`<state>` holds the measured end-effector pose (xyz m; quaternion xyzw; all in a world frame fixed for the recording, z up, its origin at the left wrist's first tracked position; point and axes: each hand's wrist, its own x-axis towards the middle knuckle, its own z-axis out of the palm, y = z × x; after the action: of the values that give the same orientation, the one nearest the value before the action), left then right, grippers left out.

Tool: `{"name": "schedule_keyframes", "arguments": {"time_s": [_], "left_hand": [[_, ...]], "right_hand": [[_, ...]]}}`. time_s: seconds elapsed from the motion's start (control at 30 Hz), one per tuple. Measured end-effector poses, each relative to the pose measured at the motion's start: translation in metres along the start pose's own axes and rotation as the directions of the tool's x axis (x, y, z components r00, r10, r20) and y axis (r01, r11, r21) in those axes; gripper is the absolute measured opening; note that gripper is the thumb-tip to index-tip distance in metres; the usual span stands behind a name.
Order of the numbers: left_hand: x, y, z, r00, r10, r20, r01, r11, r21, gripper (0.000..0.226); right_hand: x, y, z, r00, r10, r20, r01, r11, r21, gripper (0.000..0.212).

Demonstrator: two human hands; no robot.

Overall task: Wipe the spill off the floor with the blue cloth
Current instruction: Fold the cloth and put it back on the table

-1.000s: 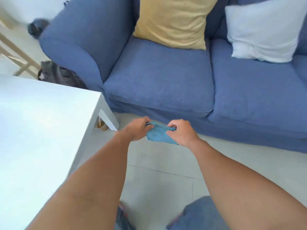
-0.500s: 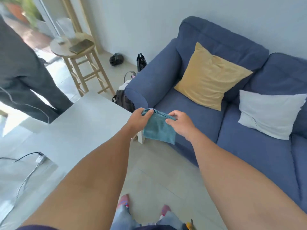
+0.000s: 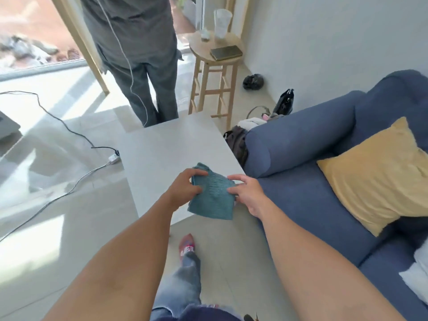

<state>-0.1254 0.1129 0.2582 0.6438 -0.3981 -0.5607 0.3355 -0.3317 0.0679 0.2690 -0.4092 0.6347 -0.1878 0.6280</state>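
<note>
1. The floor (image 3: 69, 216) fills most of the room, pale and glossy with window glare. I can make out no spill on the tiles that show, so I cannot tell whether wiping is done or yet to start.
2. The blue sofa (image 3: 308, 144) runs along the side from about two to five o'clock, with a yellow cushion (image 3: 379, 174) on its seat.
3. The white table (image 3: 162, 147) stands at centre, its near corner under the hands; a second person (image 3: 136, 54) stands beyond it at twelve o'clock.
4. The blue cloth (image 3: 214, 195) is folded into a thick pad, held over the table's near corner, close to its top; whether it touches I cannot tell. Its long axis runs from about eleven o'clock to five, the far end pointing at the standing person.
5. The left hand (image 3: 185, 189) is clamped on the cloth's left edge, thumb on top. The right hand (image 3: 246, 193) pinches the right edge with its fingers.
6. My guess: the cloth is being folded or set down on the table.
</note>
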Motion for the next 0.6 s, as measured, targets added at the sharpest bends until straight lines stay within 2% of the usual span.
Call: {"name": "schedule_keyframes", "arguments": {"time_s": [0.17, 0.33, 0.43, 0.6], "left_hand": [[0.039, -0.025, -0.030, 0.997, -0.074, -0.016, 0.073, 0.996, -0.057, 0.055], [0.079, -0.043, -0.045, 0.990, -0.135, -0.025, 0.131, 0.984, -0.123, 0.061], [0.105, -0.062, -0.047, 0.987, -0.160, -0.017, 0.158, 0.984, -0.088, 0.067], [0.154, -0.127, -0.040, 0.981, -0.191, -0.042, 0.192, 0.981, 0.006, 0.079]], "right_hand": [[0.057, -0.019, 0.029, 0.994, 0.014, 0.111, 0.002, 0.990, -0.140, 0.043], [0.118, -0.019, 0.049, 0.994, 0.020, 0.103, -0.006, 0.991, -0.131, 0.035], [0.155, -0.008, 0.053, 0.981, 0.063, 0.182, -0.031, 0.984, -0.177, 0.033], [0.236, 0.027, 0.067, 0.982, 0.054, 0.179, 0.008, 0.944, -0.331, 0.037]]}}
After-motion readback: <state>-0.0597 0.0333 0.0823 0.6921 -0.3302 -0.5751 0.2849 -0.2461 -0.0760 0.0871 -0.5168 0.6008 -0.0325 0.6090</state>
